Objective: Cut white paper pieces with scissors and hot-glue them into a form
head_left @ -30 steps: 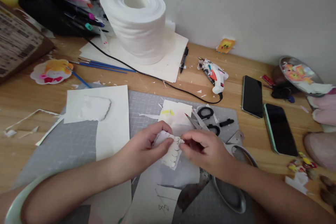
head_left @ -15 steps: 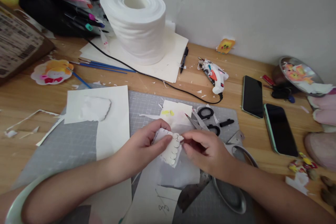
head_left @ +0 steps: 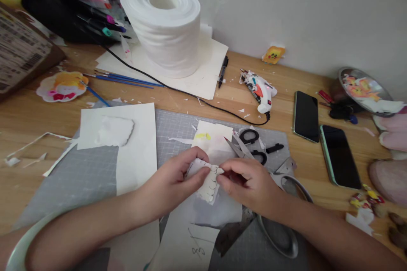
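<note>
A small white paper piece point(head_left: 208, 188) with a scalloped black outline along its right side is held above the grey cutting mat point(head_left: 171, 135). My left hand point(head_left: 184, 173) pinches its upper left part between thumb and fingers. At its upper right edge, my right hand point(head_left: 243, 180) is closed, thumb and fingertips on the scalloped border. Beneath the hands lie loose paper sheets point(head_left: 179, 230), one with pen marks. Black-handled scissors point(head_left: 249, 136) rest just beyond my right hand, and larger grey-handled scissors point(head_left: 280, 243) lie partly under my right forearm.
A big white roll point(head_left: 165, 42) stands on paper at the back. The glue gun point(head_left: 262, 93) lies right of it, its black cord crossing the table. Two phones point(head_left: 338, 156) and a metal bowl point(head_left: 340, 89) are at right. A paint palette point(head_left: 47, 93) sits at left.
My right hand's fingertips have shifted slightly left and down along the paper's scalloped edge. The paper has tilted a little; my left hand keeps its hold.
</note>
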`<action>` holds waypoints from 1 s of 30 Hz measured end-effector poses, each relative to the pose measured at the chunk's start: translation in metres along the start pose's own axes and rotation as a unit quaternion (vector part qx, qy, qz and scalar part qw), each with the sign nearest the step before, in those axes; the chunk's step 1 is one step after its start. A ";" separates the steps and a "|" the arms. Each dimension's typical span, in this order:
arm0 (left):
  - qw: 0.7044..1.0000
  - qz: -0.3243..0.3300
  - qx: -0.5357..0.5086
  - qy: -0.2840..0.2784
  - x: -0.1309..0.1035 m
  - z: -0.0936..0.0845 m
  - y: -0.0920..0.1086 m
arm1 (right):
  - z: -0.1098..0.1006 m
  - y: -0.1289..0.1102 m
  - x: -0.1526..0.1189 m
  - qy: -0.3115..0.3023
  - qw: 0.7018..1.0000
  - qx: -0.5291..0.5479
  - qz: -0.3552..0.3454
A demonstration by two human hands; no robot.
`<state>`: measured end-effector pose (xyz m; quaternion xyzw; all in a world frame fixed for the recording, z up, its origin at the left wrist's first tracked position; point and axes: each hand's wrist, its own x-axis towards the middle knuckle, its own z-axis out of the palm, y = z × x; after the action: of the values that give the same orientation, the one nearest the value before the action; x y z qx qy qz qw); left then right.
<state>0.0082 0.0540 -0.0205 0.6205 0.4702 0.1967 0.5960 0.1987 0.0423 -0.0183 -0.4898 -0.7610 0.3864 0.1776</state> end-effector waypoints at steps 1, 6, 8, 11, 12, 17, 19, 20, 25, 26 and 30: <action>1.000 0.003 0.003 0.005 0.000 0.000 0.000 | 0.000 0.000 0.000 -0.003 1.000 -0.003 0.002; 0.999 0.004 0.036 -0.007 -0.002 0.001 -0.002 | -0.003 0.000 0.001 -0.016 1.000 0.022 0.005; 0.999 0.003 0.042 -0.015 -0.001 0.000 -0.002 | -0.005 -0.001 0.001 -0.010 0.999 0.045 0.006; 1.000 -0.004 0.019 -0.018 0.000 -0.001 -0.001 | -0.005 -0.002 0.000 -0.010 0.999 0.045 0.012; 1.000 -0.007 0.009 -0.016 0.000 -0.001 0.000 | -0.004 -0.002 0.000 -0.011 0.999 0.038 0.014; 1.000 -0.007 -0.015 0.002 0.000 -0.001 -0.002 | -0.001 -0.001 -0.001 -0.007 1.000 0.026 0.013; 1.000 0.001 -0.007 0.011 0.000 -0.001 -0.003 | -0.001 -0.001 -0.001 -0.008 1.000 0.026 0.011; 1.000 0.005 0.000 0.014 -0.001 0.000 -0.004 | -0.001 -0.001 -0.001 -0.008 1.000 0.024 0.010; 0.999 0.008 0.041 -0.001 -0.001 0.001 -0.003 | 0.001 0.000 0.001 -0.003 1.000 0.006 0.002; 0.999 0.004 0.046 -0.005 -0.001 0.001 -0.002 | 0.002 0.000 0.001 0.000 1.000 0.004 0.001; 0.998 -0.002 0.057 -0.013 -0.001 0.002 -0.001 | 0.004 0.002 0.001 0.001 1.000 -0.007 0.005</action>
<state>0.0086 0.0518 -0.0215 0.6549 0.4739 0.1608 0.5662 0.1967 0.0420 -0.0223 -0.4954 -0.7608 0.3820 0.1729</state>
